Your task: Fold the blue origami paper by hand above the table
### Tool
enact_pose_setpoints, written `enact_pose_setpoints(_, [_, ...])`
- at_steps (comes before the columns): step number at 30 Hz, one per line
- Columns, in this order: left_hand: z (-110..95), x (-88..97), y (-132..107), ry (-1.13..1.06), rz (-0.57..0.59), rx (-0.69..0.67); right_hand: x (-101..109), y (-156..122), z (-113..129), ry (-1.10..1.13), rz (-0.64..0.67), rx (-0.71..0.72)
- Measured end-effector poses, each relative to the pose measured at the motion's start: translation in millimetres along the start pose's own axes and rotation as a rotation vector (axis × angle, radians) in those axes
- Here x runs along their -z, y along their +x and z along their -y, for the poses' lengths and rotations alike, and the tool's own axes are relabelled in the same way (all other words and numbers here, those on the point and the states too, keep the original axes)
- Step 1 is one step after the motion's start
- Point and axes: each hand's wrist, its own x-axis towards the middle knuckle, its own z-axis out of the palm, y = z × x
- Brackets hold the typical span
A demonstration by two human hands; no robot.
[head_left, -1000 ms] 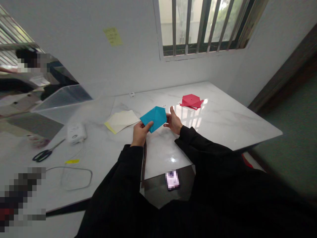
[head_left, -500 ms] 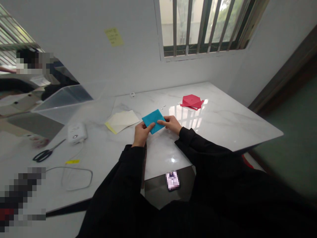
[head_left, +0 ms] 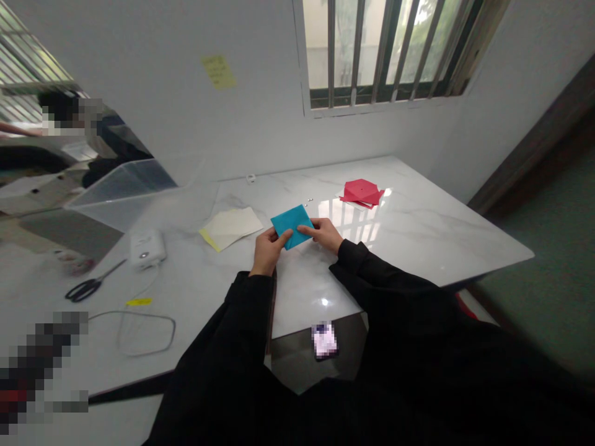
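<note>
A marble table (head_left: 418,248) is shown, with items read left to right from the blue folded paper (head_left: 292,224), which is held between both hands. Well left of the paper lie black-handled scissors (head_left: 86,288) and a white plug-in device (head_left: 147,249). Just left of it lie pale yellow paper sheets (head_left: 227,227). The left hand (head_left: 268,251), partly closed, pinches the paper's lower left part between thumb and fingers. The right hand (head_left: 325,235), fingers nearly straight, grips its right side. Well right of the paper lies red folded paper (head_left: 361,192).
</note>
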Motion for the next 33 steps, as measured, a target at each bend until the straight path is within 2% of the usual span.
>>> enact_pose_setpoints(3, [3,1.7,2,-0.017,0.007,0.036,-1,-1,4,0.009,-0.026,-0.009])
enact_pose_setpoints(10, [8,6.4,6,0.004,0.0,0.034,-1,-1,3,0.002,0.007,0.002])
enact_pose_setpoints(21, [5,3.9,3,0.051,0.007,-0.012,4,5,-8,-0.067,-0.045,0.11])
enact_pose_setpoints(26, [4,4.0,3,0.062,-0.017,-0.003,5,4,-9,-0.048,0.016,0.074])
enact_pose_setpoints(33, [5,5.0,4,0.068,0.001,-0.005,4,6,-15,0.029,0.034,0.083])
